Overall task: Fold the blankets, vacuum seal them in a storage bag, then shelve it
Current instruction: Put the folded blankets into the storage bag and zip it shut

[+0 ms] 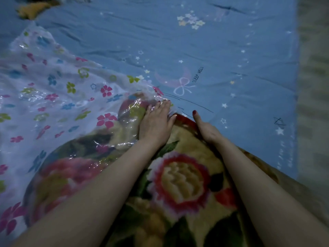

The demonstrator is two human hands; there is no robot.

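The blanket (179, 175) lies on the bedsheet (213, 50), its left part inside the storage bag (44, 86).

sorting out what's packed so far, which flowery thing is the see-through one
The storage bag, spread to the left: shiny clear plastic with small flowers, and the left hand rests on it. The blanket is fuzzy, with big blooms, and partly inside it.

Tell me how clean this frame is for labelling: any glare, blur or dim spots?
Head view: dim and bluish overall; bright glare streaks on the storage bag near the left hand; the floral blanket and both forearms look soft up close; the right edge beyond the blue sheet is smeared, and the wide lens bends the edges.
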